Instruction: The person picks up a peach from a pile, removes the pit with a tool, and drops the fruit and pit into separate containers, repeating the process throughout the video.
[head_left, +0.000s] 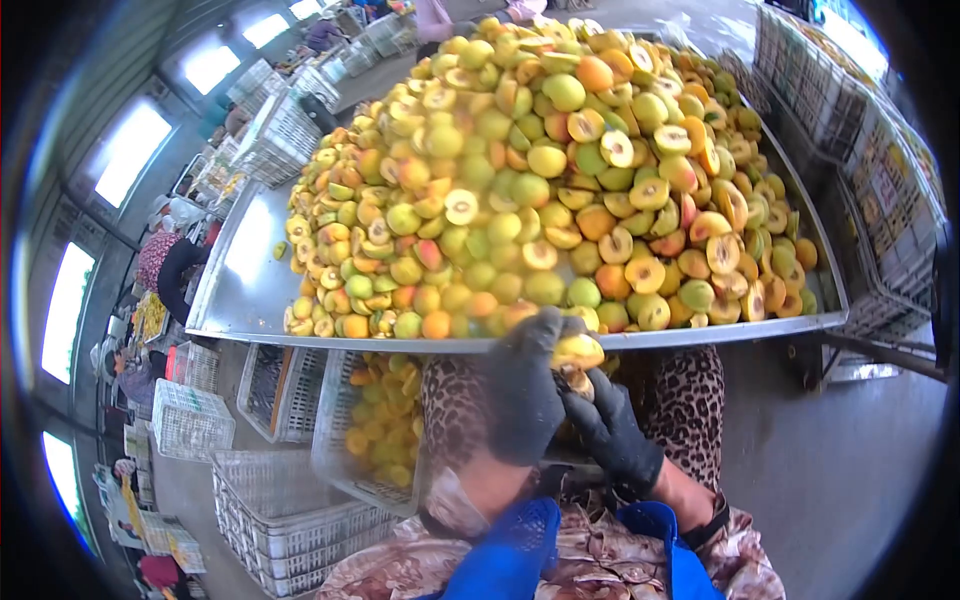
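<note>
My left hand [527, 385], in a dark grey glove, is closed at the near edge of the metal table and partly blurred. Between my hands is a cut yellow peach [577, 351], with a darker brownish piece just beneath it. My right hand [612, 432], gloved alike, has its fingers bent up against that lower piece from the right. Whether a small tool is hidden in the fingers, I cannot make out. Right beyond my hands rises a big heap of peaches [540, 190], many halved, some with the pit showing.
The metal table [245, 270] has a raised rim. Below it at the left, a crate of cut peaches [385, 430] stands against my leg, beside stacked white crates [290, 520]. More stacked crates [890, 190] line the right. Other people [165, 260] work at the far left.
</note>
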